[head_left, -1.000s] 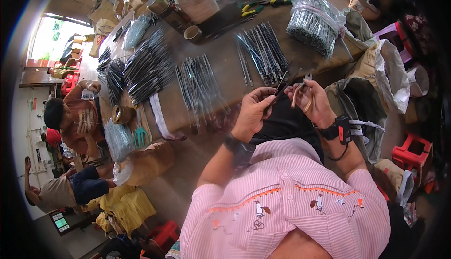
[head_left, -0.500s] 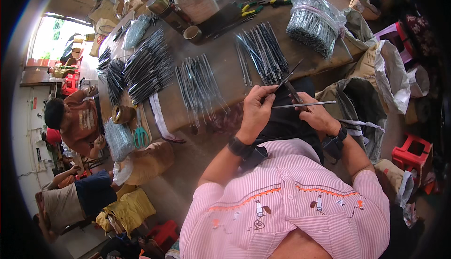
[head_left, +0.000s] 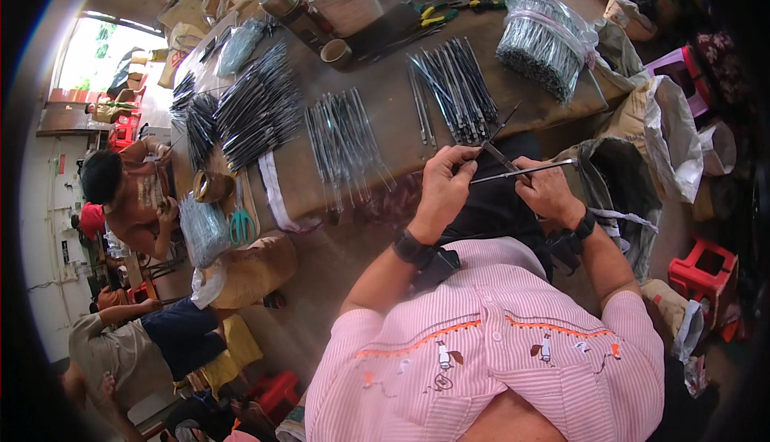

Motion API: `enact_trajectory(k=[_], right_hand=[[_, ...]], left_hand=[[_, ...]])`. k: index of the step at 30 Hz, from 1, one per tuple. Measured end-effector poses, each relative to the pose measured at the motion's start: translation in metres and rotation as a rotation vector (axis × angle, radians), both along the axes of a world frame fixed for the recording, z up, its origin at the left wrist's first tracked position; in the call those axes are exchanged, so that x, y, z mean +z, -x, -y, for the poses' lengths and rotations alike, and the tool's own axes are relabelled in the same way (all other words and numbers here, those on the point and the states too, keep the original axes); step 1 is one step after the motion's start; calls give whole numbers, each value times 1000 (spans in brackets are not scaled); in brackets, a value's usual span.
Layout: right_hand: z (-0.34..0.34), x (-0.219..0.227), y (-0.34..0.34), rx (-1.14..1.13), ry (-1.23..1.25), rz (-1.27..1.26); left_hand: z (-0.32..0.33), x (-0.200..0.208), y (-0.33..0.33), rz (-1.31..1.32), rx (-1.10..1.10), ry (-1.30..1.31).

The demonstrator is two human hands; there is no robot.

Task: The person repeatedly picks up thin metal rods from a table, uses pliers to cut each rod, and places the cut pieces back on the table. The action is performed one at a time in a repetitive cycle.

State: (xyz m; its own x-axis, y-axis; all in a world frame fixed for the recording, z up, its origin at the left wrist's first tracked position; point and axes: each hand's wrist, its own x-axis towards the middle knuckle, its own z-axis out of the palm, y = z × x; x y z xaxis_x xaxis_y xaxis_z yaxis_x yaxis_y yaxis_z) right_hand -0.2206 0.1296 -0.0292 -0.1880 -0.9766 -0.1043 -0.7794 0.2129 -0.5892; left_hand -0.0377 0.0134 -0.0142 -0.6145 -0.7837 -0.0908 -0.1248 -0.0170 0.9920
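Above my lap, my left hand (head_left: 446, 185) pinches thumb to fingers at the end of a thin dark metal strip, which slants up to the right. My right hand (head_left: 550, 193) is closed around a flat, dull metal tool (head_left: 496, 154), whose tip meets the left fingertips. A second slim metal strip (head_left: 553, 167) lies across the right fingers, its left end near my left hand; exactly how it is held is hidden. On the table (head_left: 385, 125) ahead are a dark bundle of strips (head_left: 459, 93) and a looser row of strips (head_left: 343, 145).
A plastic-wrapped bundle of pale strips (head_left: 544, 45) stands at the table's right corner. Yellow-handled pliers (head_left: 437, 18), a cup (head_left: 336, 53) and a large strip pile (head_left: 261, 105) lie farther off. Open sacks (head_left: 622, 173) and a red stool (head_left: 703, 276) are at right; two people are at left.
The strip across my right hand has tilted, its right end now higher. My hands stay close together. At left, the person in grey has shifted, and the view has moved slightly.
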Motion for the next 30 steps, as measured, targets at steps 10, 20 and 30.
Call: enact_trajectory(k=[10, 20, 30], right_hand=[[14, 3, -6, -172, 172, 480], [7, -10, -10, -211, 213, 796], [-7, 4, -13, -317, 160, 1133]], left_hand=[[81, -31, -69, -186, 488, -411], [84, -55, -85, -79, 529, -230], [83, -61, -2, 694, 256, 531]])
